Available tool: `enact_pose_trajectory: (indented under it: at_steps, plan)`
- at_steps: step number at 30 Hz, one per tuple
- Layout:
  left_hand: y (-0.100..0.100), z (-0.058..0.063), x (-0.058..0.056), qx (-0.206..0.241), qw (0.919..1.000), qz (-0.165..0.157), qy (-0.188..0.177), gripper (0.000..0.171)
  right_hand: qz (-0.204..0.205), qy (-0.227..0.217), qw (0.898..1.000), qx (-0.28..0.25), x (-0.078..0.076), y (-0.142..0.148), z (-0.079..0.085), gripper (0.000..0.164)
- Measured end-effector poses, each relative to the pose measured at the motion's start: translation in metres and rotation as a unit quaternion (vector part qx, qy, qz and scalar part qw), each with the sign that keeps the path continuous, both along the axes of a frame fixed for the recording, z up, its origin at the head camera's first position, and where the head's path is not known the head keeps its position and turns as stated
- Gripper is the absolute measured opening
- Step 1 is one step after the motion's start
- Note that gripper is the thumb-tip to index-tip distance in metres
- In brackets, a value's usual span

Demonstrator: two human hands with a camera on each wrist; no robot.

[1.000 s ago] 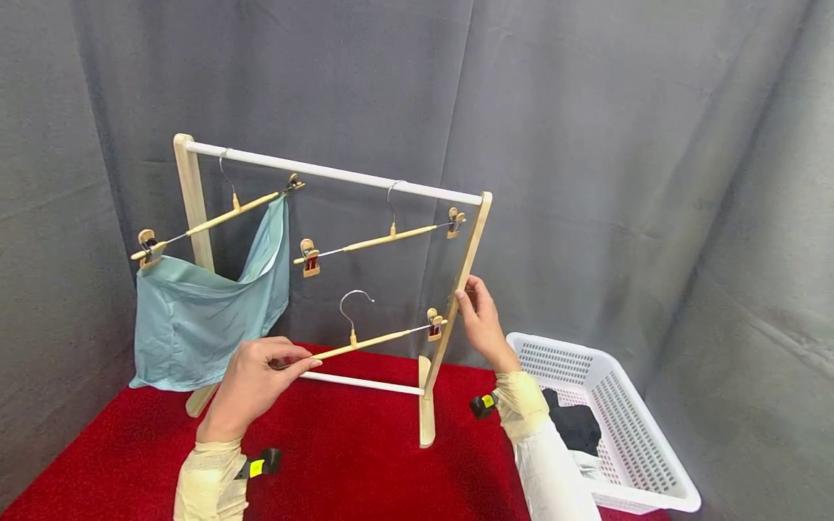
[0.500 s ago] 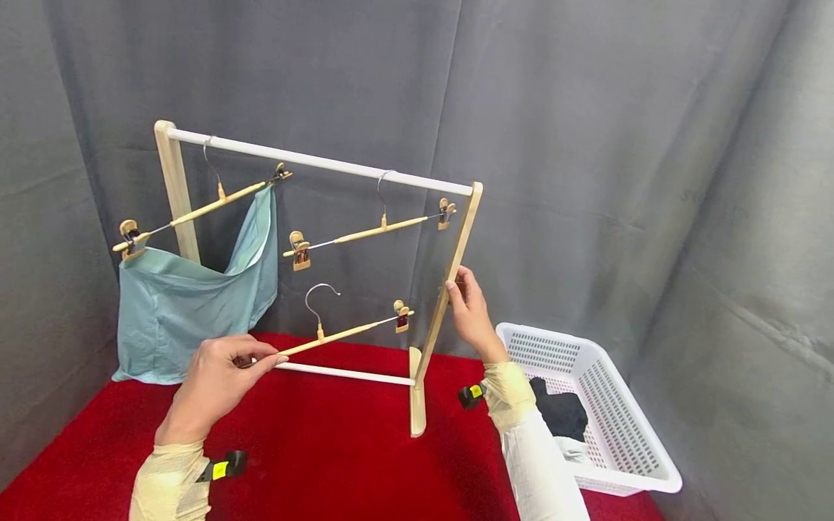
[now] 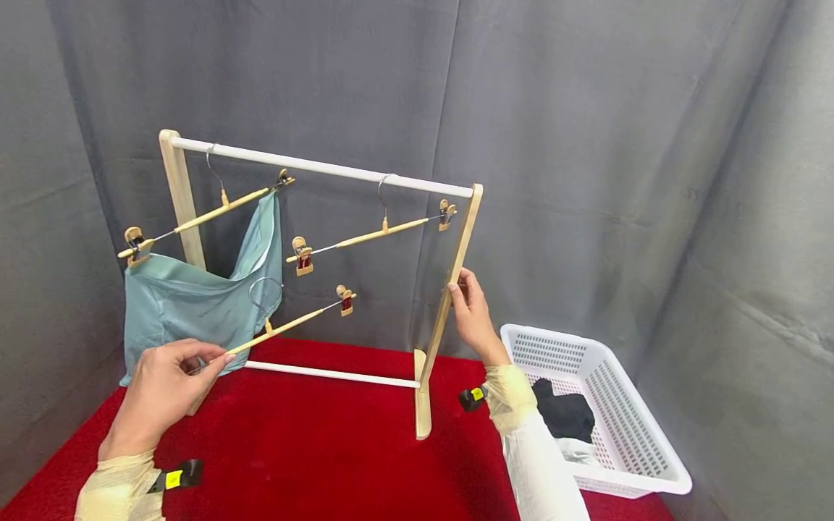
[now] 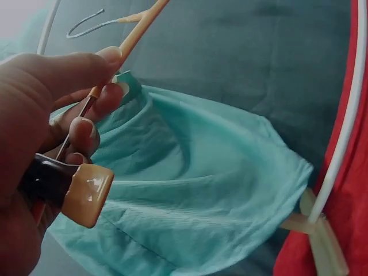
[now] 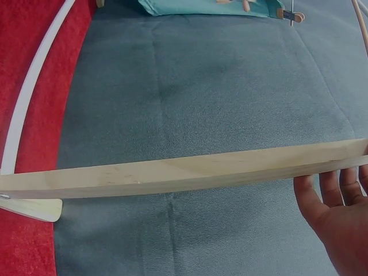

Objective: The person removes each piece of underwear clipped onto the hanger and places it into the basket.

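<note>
My left hand pinches the left part of a wooden clip hanger between thumb and fingers. No garment hangs from it; its metal hook points up, in front of the teal cloth. A wooden clip sits beneath the fingers in the left wrist view. With thumb in front and fingers behind, my right hand holds the right post of a small clothes rack. From the rack's white top rail hang a clip hanger bearing a light teal garment and a bare clip hanger.
A white plastic basket stands at the right, with a black cloth and a white cloth inside. The rack stands on a red cloth. Grey curtains close off the back and sides.
My left hand has carried the hanger leftward, from near the right post to in front of the teal garment. The right hand keeps its hold on the post.
</note>
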State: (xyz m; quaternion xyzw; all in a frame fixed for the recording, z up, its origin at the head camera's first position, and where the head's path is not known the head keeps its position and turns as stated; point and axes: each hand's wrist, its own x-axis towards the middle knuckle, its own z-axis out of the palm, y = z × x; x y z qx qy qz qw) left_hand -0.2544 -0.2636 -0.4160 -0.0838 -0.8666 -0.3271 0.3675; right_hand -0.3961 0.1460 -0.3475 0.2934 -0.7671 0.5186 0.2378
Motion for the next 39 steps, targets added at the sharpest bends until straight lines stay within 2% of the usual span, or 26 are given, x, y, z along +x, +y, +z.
enact_pose_trajectory:
  at_steps: [7, 15, 26, 34, 39]
  plan:
    - [-0.004, 0.019, -0.009, -0.018, 0.999, 0.014, 0.038, 0.013, 0.0, 0.006, 1.0, -0.002, 0.0, 0.0, -0.001, 0.032]
    - [0.003, 0.047, -0.02, -0.026, 0.9944, 0.014, 0.101, 0.015, -0.003, 0.015, 1.0, 0.002, -0.001, 0.0, -0.002, 0.031]
    - [0.021, 0.085, -0.037, -0.026, 0.9891, 0.007, 0.145, 0.013, -0.01, 0.014, 1.0, 0.003, -0.003, -0.001, -0.004, 0.029]
    - [0.033, 0.105, -0.049, -0.022, 0.9849, -0.002, 0.172, 0.013, -0.009, 0.013, 1.0, -0.003, -0.003, -0.001, -0.005, 0.031]
    - [0.038, 0.118, -0.057, -0.028, 0.9841, -0.004, 0.175, 0.014, -0.006, 0.019, 1.0, -0.008, -0.005, -0.002, -0.006, 0.03]
